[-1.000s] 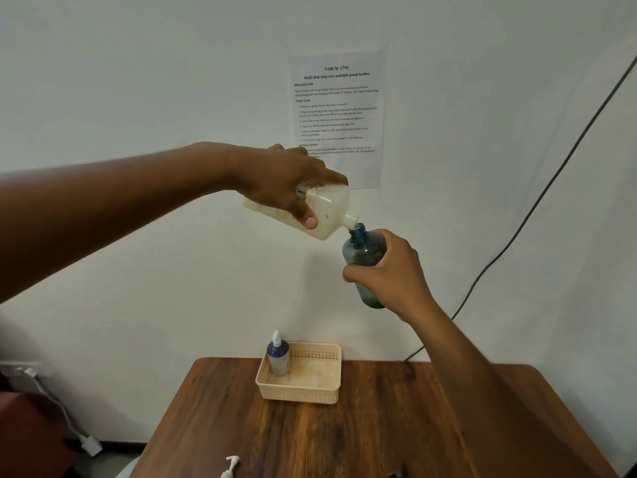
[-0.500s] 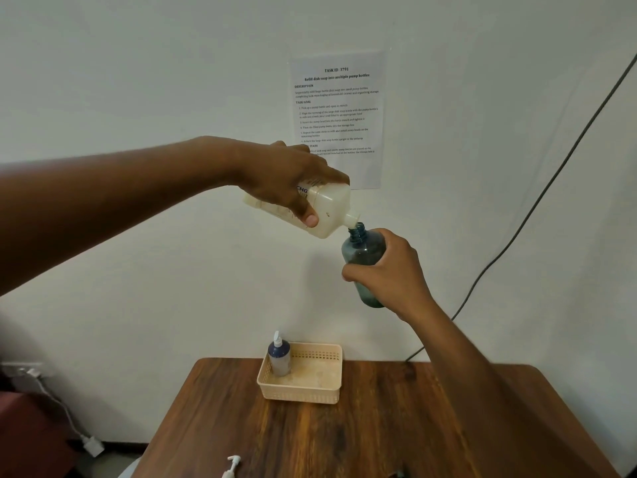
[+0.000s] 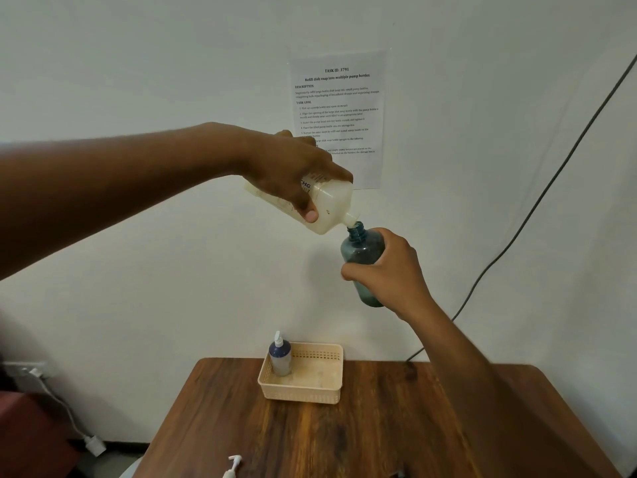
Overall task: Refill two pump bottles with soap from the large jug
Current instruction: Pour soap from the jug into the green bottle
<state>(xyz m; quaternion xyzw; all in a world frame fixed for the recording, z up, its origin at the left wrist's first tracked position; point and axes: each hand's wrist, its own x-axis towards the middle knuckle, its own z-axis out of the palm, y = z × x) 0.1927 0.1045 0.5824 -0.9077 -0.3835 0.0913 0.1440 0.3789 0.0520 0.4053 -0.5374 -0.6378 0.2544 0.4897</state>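
Left hand: left hand (image 3: 293, 170) up at chest height above the surface, arm stretched in from the left, fingers and thumb curled round the jug (image 3: 324, 205).
Jug: one, pale and milky, tipped nozzle-down to the right, spout right at the mouth of the bottle.
Right hand: right hand (image 3: 396, 270) lower and to the right, arm reaching up from the bottom corner, fingers wrapped round the belly of the bottle (image 3: 362, 250), thumb across the front.
Bottle: blue-tinted, open neck with no pump on it, held in the air nearly upright, leaning slightly toward the jug.
Pump bottles: two in all, the one in the right hand and a second bottle (image 3: 280, 357) with its white pump fitted.
Basket: one basket (image 3: 310, 391), beige, at the back of the surface (image 3: 379, 436); the second bottle stands upright in its left corner.
Loose pump: one loose pump (image 3: 232, 465), white, lying at the front edge.
Wall: one sheet (image 3: 339, 115) of printed text, one dark cable (image 3: 537, 208) slanting down the right.
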